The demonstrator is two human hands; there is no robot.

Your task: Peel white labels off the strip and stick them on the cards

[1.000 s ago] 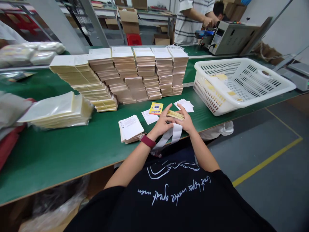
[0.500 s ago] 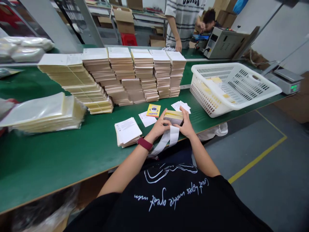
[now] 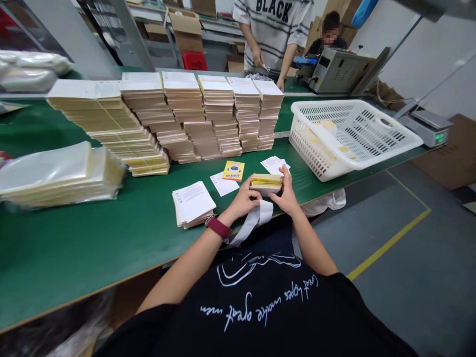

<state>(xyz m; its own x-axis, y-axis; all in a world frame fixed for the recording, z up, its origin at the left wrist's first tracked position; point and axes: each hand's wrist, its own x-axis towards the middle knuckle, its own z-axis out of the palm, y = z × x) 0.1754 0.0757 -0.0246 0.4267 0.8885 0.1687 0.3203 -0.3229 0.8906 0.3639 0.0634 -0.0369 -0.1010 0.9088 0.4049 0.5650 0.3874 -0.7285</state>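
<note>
A small stack of cards [image 3: 266, 182] with white and yellow edges stands near the front edge of the green table, between my hands. My left hand [image 3: 242, 200] grips its left end, and my right hand [image 3: 287, 196] holds the right end with fingers along the side. A white paper strip [image 3: 248, 225] hangs in a loop below the left fingers; I cannot tell whether it is pinched. Just beyond lies a yellow printed card [image 3: 233, 170], partly on a white card [image 3: 224, 185]. A few white cards [image 3: 274, 164] lie behind my right hand. Left of my wrist sits a pile of white cards [image 3: 193, 202].
Tall stacks of cards [image 3: 182, 99] line the table's middle. Plastic-wrapped bundles [image 3: 59, 171] lie at left. A white basket [image 3: 327, 158] with some yellow pieces stands at right, beside a scale [image 3: 427, 129]. A person [image 3: 273, 34] stands across the table; another sits behind a machine [image 3: 340, 69].
The stack between my hands now sits more level. My right thumb has drawn away from the white strip. The view has shifted slightly, and the person opposite has both hands showing.
</note>
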